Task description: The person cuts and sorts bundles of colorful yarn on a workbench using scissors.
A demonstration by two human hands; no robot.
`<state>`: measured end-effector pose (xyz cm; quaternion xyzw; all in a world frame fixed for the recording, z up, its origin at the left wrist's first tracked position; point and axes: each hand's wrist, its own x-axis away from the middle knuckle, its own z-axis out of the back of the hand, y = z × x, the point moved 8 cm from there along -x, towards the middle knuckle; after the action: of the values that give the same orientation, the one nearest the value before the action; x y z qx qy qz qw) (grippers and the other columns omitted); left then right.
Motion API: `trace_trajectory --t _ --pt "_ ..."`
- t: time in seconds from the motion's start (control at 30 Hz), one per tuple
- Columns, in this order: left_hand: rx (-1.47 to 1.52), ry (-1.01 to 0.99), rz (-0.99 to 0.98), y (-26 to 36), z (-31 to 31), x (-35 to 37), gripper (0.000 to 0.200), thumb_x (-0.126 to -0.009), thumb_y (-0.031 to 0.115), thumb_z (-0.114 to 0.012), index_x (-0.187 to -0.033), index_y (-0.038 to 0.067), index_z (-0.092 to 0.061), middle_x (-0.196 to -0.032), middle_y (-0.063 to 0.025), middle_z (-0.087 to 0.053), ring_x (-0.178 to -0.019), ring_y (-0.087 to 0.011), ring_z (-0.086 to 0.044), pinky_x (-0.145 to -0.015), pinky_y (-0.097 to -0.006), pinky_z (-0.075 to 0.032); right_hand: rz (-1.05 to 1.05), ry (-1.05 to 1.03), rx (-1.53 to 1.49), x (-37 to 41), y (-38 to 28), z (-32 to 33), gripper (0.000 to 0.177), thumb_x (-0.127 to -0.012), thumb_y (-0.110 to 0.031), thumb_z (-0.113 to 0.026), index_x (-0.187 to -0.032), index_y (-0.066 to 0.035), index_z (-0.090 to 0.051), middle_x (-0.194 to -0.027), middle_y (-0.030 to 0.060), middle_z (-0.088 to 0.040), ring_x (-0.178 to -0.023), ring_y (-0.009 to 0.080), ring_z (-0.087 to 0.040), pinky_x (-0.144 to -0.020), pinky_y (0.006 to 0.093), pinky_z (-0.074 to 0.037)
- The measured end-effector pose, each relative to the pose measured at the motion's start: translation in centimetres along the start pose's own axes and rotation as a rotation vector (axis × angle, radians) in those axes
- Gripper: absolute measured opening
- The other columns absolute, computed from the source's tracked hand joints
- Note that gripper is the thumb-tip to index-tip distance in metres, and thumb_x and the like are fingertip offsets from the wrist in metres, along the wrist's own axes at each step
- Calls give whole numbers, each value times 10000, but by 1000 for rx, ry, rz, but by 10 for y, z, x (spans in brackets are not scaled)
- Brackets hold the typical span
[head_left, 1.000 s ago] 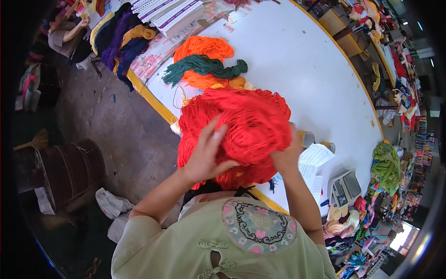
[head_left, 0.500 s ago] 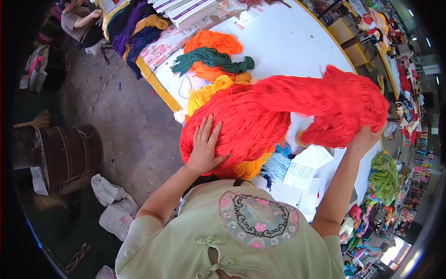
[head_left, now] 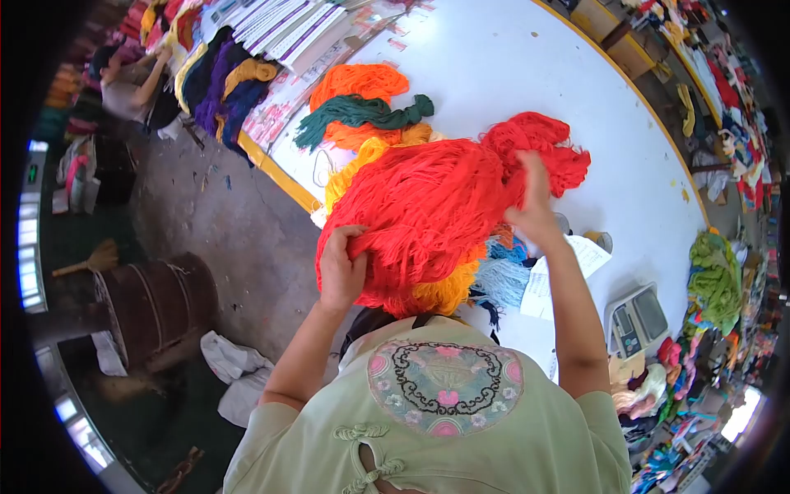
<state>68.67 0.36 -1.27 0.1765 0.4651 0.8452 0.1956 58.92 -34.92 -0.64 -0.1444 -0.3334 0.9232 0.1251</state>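
Observation:
A large bundle of red yarn (head_left: 420,206) lies across piled skeins on the white table (head_left: 494,58). My left hand (head_left: 341,267) grips its near left edge, the fingertips curled into the strands. At the bundle's right part, my right hand (head_left: 531,193) is against the red yarn, its fingers smeared by motion. Yellow-orange yarn (head_left: 448,284) and light blue yarn (head_left: 500,281) show beneath and beside the red. Behind it are a dark green skein (head_left: 362,115) and orange yarn (head_left: 358,82).
Paper sheets (head_left: 568,272) and a scale (head_left: 638,321) are right of the yarn. White stacks (head_left: 288,29) stand at the back left. Another person (head_left: 127,86) sits at the upper left. A brown drum (head_left: 156,309) is on the floor; green yarn (head_left: 714,280) lies far right.
The red yarn's right end has moved left and is bunched closer to the main bundle. My right hand has come inward with it. My left hand has gone from lying flat to gripping the edge.

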Motion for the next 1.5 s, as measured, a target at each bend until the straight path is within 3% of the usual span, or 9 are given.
trace_trajectory --t 0.23,0.47,0.73,0.83,0.87,1.03,1.17,1.37,1.5 --pt "-536 -139 -305 53 -42 14 988 -644 108 -788 -1493 53 -286 -1472 -217 -370 -1393 -425 -297 -1134 -510 -268 301 -108 363 26 -136 -48 855 -632 -115 -759 -1421 -226 -451 -1416 115 -447 -1356 327 -365 -1081 634 -209" --pt "-441 -116 -439 152 19 -34 553 -619 -47 -632 -1165 40 -618 -1043 -180 -655 -992 -400 -610 -886 -439 -495 282 -136 84 -16 -129 -18 482 -617 -175 -792 -1079 -145 -655 -958 40 -625 -1017 260 -557 -979 491 -352" --pt "-350 -194 -1069 325 -32 -75 620 -670 -50 -670 -1263 118 -598 -1272 -159 -589 -1168 -352 -563 -986 -401 -466 96 90 -560 -46 -87 74 432 -864 -175 -682 -1251 -9 -586 -1178 105 -670 -1056 201 -645 -946 323 -494" --pt "-367 -306 -1158 326 -46 -78 699 -951 238 -632 -1533 193 -247 -1597 -115 -173 -1424 -396 -266 -1138 -486 -304 -405 496 -1533 -43 30 87 321 -947 -146 -578 -1240 -15 -570 -1211 111 -636 -1088 219 -629 -951 378 -514" --pt "-409 -128 -1120 311 -37 -83 688 -744 90 -760 -1379 116 -496 -1455 -235 -394 -1274 -398 -456 -1036 -451 -421 -491 556 -1500 -36 58 94 317 -953 -142 -561 -1248 -24 -564 -1205 108 -635 -1094 230 -627 -940 381 -518" --pt "-416 -212 -521 135 -36 -61 1089 -656 308 -871 -1513 61 -247 -1559 -288 -155 -1429 -456 -218 -1115 -527 -297 -723 428 -686 25 115 91 550 -779 -77 -678 -1300 -8 -517 -1265 124 -598 -1198 293 -561 -1022 434 -452" --pt "-552 -190 -299 84 -70 -7 1249 -601 351 -892 -1539 49 -124 -1601 -227 -73 -1473 -451 -52 -1144 -601 -155 -49 100 -17 25 37 14 820 -653 -111 -728 -1414 -105 -424 -1467 170 -400 -1379 332 -358 -1120 478 -301" --pt "-616 -317 -385 86 -90 -6 1204 -620 301 -877 -1539 50 -141 -1593 -251 -72 -1479 -436 -62 -1150 -602 -83 287 -231 235 -8 -105 -54 593 -665 -116 -718 -1239 -142 -571 -1307 76 -533 -1275 300 -463 -1091 490 -281" --pt "-415 48 -610 98 -36 13 953 -695 157 -833 -1473 17 -299 -1542 -246 -215 -1421 -406 -257 -1132 -519 -259 210 -503 -1 -32 -107 -64 438 -672 -102 -704 -1103 -101 -626 -1149 43 -590 -1145 284 -538 -1038 493 -337"
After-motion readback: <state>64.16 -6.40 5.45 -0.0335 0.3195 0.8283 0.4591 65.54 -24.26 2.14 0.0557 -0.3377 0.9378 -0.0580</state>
